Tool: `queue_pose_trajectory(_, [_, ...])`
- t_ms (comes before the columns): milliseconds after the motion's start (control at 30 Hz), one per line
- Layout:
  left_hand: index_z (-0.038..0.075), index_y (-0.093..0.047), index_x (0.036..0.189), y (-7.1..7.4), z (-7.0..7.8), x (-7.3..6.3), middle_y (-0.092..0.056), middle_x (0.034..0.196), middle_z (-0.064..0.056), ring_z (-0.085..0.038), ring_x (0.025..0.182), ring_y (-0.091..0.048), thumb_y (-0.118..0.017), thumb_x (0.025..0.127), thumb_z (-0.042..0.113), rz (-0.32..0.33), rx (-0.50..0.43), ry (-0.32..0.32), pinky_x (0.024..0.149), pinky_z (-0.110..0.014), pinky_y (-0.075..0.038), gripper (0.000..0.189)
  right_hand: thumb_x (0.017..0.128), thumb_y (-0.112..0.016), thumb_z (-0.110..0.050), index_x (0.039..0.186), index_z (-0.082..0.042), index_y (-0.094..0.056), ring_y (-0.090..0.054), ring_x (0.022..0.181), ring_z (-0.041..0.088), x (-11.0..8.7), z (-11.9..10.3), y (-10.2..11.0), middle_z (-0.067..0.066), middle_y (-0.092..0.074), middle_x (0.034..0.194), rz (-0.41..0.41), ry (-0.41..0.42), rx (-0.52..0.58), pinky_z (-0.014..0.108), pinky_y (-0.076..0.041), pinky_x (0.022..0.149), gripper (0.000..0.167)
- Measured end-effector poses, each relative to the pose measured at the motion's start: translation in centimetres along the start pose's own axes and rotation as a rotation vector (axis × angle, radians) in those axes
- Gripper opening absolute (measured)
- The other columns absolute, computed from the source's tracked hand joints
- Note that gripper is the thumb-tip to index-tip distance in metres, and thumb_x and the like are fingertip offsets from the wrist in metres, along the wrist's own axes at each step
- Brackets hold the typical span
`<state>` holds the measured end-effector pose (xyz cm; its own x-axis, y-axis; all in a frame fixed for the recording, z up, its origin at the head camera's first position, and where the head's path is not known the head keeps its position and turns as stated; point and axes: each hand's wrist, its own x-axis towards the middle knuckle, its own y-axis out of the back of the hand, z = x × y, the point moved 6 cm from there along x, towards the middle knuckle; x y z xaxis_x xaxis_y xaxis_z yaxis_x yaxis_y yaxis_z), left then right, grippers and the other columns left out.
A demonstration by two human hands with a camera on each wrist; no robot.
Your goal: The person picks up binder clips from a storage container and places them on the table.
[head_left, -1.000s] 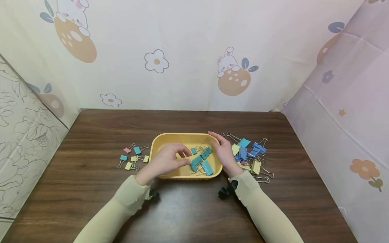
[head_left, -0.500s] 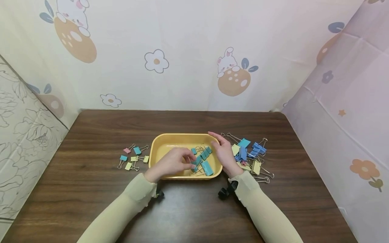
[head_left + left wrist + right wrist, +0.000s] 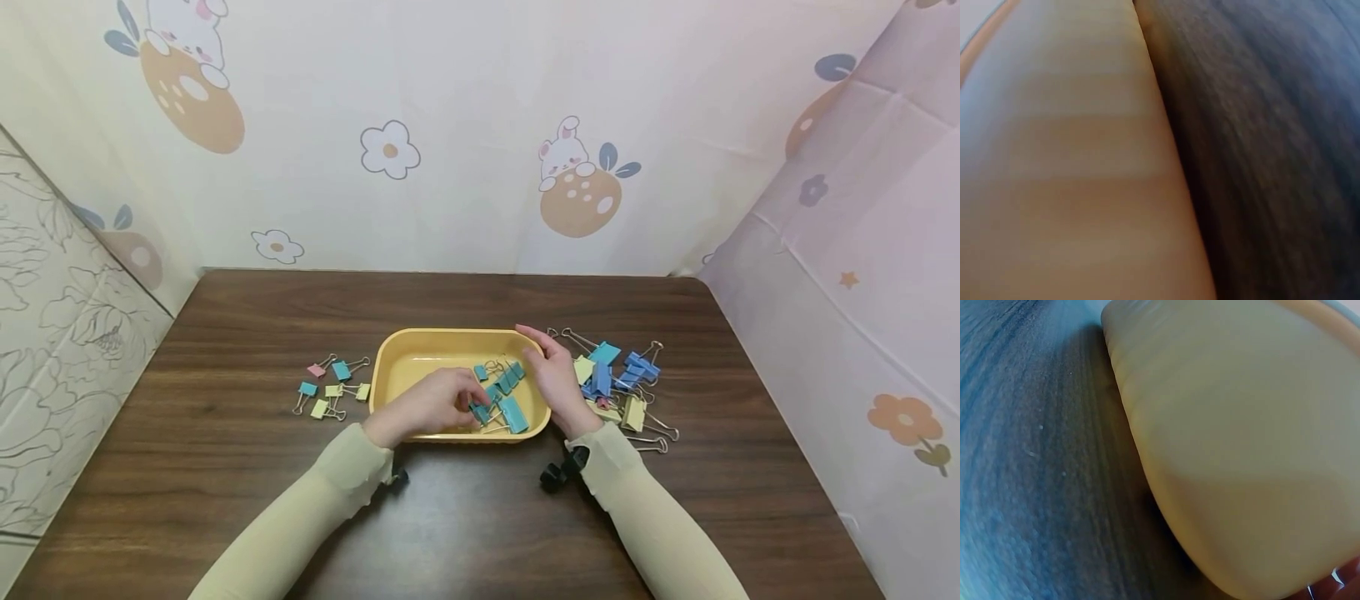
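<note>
A yellow tray (image 3: 427, 333) stands in the middle of the table with several teal binder clips (image 3: 513, 414) in its right half. My left hand (image 3: 431, 402) reaches over the tray's front rim. Its thumb and fingers pinch a teal binder clip (image 3: 480, 412), which they partly hide. On the other side, my right hand (image 3: 557, 379) grips the tray's right end, thumb over the rim. The left wrist view is filled by the tray's outer wall (image 3: 1079, 156). The tray's rounded end (image 3: 1241, 437) fills much of the right wrist view, with fingers (image 3: 1335, 584) at its lower corner.
Left of the tray lie several small clips, among them a pink binder clip (image 3: 317, 371) and a yellow binder clip (image 3: 319, 409). A pile of larger blue (image 3: 602, 379), yellow and teal clips is close beside my right hand. The brown table (image 3: 450, 533) meets printed curtains behind.
My left hand has moved a little right and down into the tray, and its fingers have closed round a teal binder clip. The right hand keeps its place on the rim.
</note>
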<state>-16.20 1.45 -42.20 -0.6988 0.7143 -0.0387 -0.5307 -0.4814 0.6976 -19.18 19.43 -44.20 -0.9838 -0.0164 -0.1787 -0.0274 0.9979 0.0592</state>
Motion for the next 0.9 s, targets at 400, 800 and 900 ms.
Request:
queue_pose_trajectory(400, [0.013, -0.076, 0.096, -0.2, 0.1, 0.1, -0.060, 0.094, 0.007, -0.007, 0.078, -0.058, -0.083, 0.081, 0.013, 0.026, 0.138, -0.025, 0.074, -0.024, -0.049, 0.017, 0.104, -0.048, -0.009, 0.141, -0.015, -0.057, -0.051, 0.126, 0.025, 0.3, 0.6, 0.2, 0.006, -0.047, 0.148, 0.015, 0.022, -0.011, 0.044, -0.042, 0.104, 0.039])
queue_pose_trajectory(800, [0.018, -0.074, 0.094, -0.1, 0.3, -0.1, -0.057, 0.098, 0.010, -0.008, 0.090, -0.059, -0.081, 0.083, 0.014, 0.050, 0.241, -0.007, 0.083, -0.028, -0.050, 0.014, 0.103, -0.048, -0.009, 0.142, -0.013, -0.056, -0.050, 0.127, 0.022, 0.2, 0.4, 0.2, 0.005, -0.048, 0.147, 0.027, 0.024, -0.038, 0.043, -0.041, 0.105, 0.040])
queue_pose_trajectory(900, [0.018, -0.070, 0.096, -0.2, 0.2, -0.1, -0.057, 0.099, 0.010, -0.008, 0.092, -0.059, -0.080, 0.085, 0.016, 0.052, 0.242, 0.008, 0.085, -0.029, -0.050, 0.015, 0.103, -0.048, -0.008, 0.142, -0.011, -0.055, -0.050, 0.127, 0.023, 0.2, 0.4, 0.1, 0.005, -0.048, 0.147, 0.020, 0.026, -0.035, 0.044, -0.042, 0.104, 0.040])
